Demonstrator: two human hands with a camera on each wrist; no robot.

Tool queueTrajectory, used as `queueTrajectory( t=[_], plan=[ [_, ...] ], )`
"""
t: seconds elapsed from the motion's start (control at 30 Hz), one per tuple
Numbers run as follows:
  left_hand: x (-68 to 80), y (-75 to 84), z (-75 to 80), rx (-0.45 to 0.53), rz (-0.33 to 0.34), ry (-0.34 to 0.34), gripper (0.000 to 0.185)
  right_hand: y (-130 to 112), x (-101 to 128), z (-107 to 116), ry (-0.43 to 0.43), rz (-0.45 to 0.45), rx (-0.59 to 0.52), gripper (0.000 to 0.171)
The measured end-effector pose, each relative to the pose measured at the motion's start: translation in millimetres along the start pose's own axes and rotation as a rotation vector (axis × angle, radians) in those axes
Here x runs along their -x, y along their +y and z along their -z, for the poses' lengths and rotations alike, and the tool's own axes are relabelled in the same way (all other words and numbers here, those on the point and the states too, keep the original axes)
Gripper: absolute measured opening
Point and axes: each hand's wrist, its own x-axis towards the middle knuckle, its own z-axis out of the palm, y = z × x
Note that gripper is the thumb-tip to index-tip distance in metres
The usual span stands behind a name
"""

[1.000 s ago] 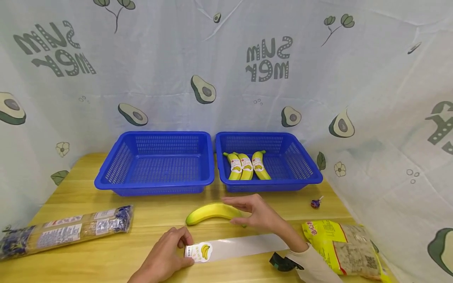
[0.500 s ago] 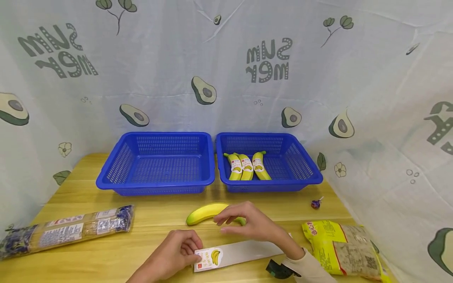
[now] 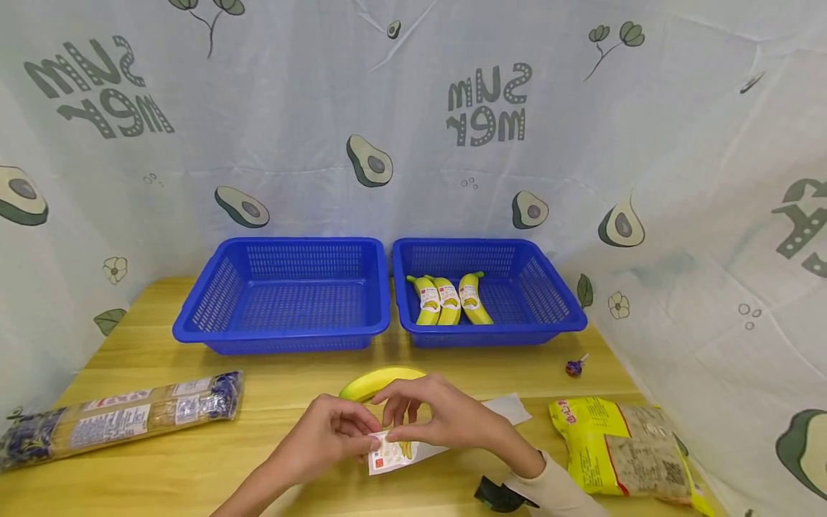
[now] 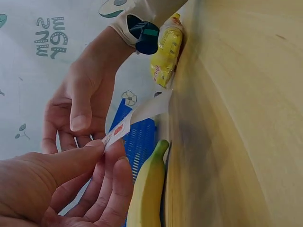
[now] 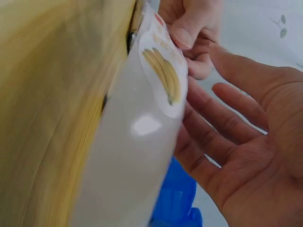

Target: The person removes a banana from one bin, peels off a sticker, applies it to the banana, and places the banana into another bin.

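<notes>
A long pale backing strip [image 3: 510, 409] carries a white sticker [image 3: 390, 459] with a banana picture at its left end. My left hand [image 3: 323, 438] pinches that end between thumb and fingers, and the left wrist view shows the strip [image 4: 151, 106] raised off the table. My right hand [image 3: 446, 416] is beside the sticker; in the right wrist view its fingers [image 5: 213, 123] lie loosely behind the strip, with the thumb apart from it. Behind both hands a yellow banana [image 3: 381, 378] lies on the table, its right part hidden by the right hand.
At the back stand two blue baskets; the right basket [image 3: 536, 332] holds three stickered bananas [image 3: 449, 301], the left basket [image 3: 284, 337] nothing. A noodle packet [image 3: 129, 424] lies left. A lollipop [image 3: 574, 368] and a yellow bag [image 3: 627, 445] lie right.
The strip's stickered end has shifted right and lifted, gripped by the left hand. The right hand has moved left from over the banana to the sticker.
</notes>
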Motion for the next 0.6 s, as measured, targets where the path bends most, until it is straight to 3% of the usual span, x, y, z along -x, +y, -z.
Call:
queueTrajectory(
  t=[0.33, 0.6],
  plan=[
    [-9.7, 8.8, 7.9, 0.143, -0.012, -0.007, 0.020, 0.1, -1.5, 2.8, 0.080, 0.009, -0.088, 0.026],
    [-9.2, 13.9, 13.4, 0.086, 0.003, -0.028, 0.017, 2.4, -0.9, 3.7, 0.106, 0.028, -0.107, 0.015]
  ],
)
